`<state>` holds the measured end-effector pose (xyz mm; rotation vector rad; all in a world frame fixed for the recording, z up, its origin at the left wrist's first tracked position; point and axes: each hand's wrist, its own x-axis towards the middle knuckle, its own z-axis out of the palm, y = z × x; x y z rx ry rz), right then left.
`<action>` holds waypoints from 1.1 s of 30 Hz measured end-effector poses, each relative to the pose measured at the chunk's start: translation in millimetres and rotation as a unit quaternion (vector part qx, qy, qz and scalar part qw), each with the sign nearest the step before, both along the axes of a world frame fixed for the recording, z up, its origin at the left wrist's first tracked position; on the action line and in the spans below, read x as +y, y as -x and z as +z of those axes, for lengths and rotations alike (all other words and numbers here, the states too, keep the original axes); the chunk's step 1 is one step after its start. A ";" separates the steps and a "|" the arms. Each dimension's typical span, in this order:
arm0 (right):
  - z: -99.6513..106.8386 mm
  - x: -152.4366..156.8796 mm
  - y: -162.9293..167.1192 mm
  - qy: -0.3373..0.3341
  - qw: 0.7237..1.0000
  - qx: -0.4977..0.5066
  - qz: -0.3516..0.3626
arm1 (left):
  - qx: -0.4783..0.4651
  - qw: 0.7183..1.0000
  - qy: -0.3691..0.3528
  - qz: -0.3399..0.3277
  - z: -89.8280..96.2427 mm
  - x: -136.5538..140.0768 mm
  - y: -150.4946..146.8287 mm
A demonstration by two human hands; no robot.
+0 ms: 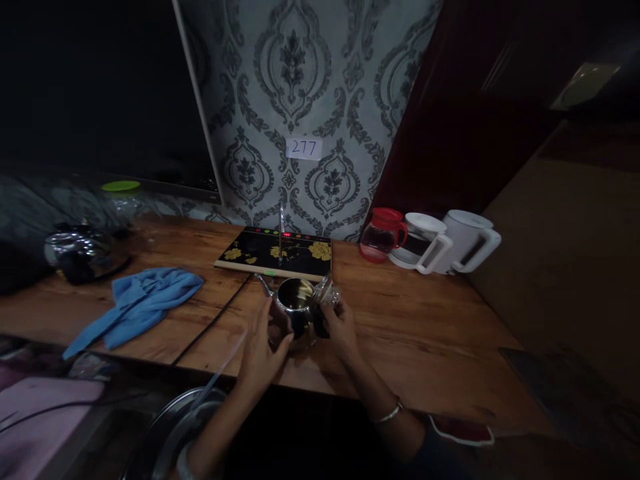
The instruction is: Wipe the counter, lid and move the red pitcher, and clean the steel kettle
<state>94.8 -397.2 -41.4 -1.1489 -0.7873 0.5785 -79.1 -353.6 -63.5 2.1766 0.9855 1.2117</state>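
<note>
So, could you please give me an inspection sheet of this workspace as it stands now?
Surface: wooden counter, dimly lit.
Job's things: steel teapot, lid open, near the front edge.
Clutter: blue cloth; black floral tray; red-lidded jug; two white jugs; dark kettle.
Hands: left hand on the teapot's side; right hand at its handle side.
Cables: black cable across the counter.
Surroundings: patterned wallpaper with label 277.

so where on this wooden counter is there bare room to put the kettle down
Bare wood lies right of the hands, between the steel kettle and the three jugs. A smaller patch sits between the blue cloth and black cable. Crowded: the flowered tray behind, the far left end.
</note>
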 end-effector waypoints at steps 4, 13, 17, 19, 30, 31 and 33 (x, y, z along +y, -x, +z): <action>2.7 6.8 -0.7 -0.019 0.999 0.025 -0.011 | -0.014 0.999 0.043 -0.001 -12.0 1.8 -3.0; 5.0 28.4 -12.8 0.000 0.999 0.026 0.025 | -0.049 0.996 0.076 0.012 -22.9 8.4 -10.1; -4.8 44.2 -19.1 -0.030 0.999 0.021 0.028 | -0.045 0.997 0.061 0.035 -25.0 10.4 -10.6; -7.3 50.8 -21.1 -0.029 0.999 0.029 0.035 | -0.045 0.997 0.054 0.045 -25.6 10.6 -10.6; -0.2 68.5 -21.6 -0.044 0.997 0.043 0.036 | -0.049 0.995 0.012 0.085 -42.7 16.8 -12.0; -2.9 70.6 -22.0 -0.044 0.997 0.045 0.033 | -0.048 0.995 0.008 0.089 -44.7 17.5 -12.1; -9.2 73.4 -22.3 -0.046 0.997 0.053 0.020 | -0.041 0.995 0.000 0.093 -48.6 18.8 -12.2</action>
